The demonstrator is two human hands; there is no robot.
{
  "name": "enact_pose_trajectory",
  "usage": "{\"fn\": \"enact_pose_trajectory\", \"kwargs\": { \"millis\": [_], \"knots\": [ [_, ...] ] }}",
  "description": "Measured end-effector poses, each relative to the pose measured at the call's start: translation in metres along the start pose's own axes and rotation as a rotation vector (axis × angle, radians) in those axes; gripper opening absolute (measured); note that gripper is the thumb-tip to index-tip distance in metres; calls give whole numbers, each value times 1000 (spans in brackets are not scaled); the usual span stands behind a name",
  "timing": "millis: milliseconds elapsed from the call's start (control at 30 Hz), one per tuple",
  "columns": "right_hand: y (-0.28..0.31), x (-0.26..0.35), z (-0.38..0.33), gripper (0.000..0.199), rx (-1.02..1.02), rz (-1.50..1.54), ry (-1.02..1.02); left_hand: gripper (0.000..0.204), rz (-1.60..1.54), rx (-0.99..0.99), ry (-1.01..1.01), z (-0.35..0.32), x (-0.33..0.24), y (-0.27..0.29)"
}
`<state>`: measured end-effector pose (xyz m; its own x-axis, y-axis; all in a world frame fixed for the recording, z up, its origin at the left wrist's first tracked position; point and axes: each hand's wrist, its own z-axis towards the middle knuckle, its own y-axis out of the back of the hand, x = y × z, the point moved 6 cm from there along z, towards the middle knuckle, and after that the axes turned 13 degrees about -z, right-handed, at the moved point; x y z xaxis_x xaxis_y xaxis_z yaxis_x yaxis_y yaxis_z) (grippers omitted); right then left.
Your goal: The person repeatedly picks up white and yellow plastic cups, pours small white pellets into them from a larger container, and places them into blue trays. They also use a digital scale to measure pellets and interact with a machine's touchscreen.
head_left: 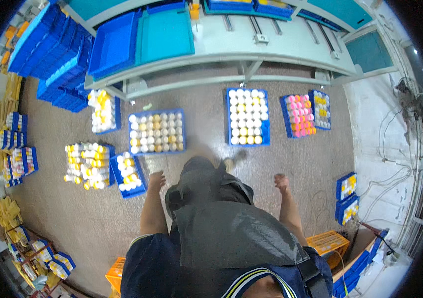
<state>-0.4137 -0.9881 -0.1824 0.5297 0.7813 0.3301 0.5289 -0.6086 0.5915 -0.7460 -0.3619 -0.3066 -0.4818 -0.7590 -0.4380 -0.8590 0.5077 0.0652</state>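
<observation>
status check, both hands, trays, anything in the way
Left hand: loosely open, seemingly empty, near a loaded blue tray. Right hand: loosely open, seemingly empty. Ahead: other loaded trays on the floor before the workbench.

Seven blue trays [266, 131] of small bottles [247, 93] stand on the floor [97, 223] ahead, and two more by the right-hand wall [380, 119]. There is one long table [291, 47], with one blue bin [114, 42] and one teal tray [164, 32] at its left end, plus two orange crates [328, 242], one left hand [158, 180] and one right hand [281, 183]. The bottles are too crowded to count surely.
</observation>
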Motion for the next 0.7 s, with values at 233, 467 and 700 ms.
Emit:
{"fn": "enact_pose_trajectory", "kwargs": {
  "millis": [233, 467, 700],
  "knots": [
    [43, 198, 72, 35, -96, 6, 320, 44, -410, -46, -48, 36, -216, -40],
    [-25, 149, 63, 33, 132, -195, 236, 30, -826, -80, -517, 141, -552, -98],
    [-47, 185, 32, 35, 88, -547, 219, 37, 91, 381, -813, 101, -666, -119]
  ]
}}
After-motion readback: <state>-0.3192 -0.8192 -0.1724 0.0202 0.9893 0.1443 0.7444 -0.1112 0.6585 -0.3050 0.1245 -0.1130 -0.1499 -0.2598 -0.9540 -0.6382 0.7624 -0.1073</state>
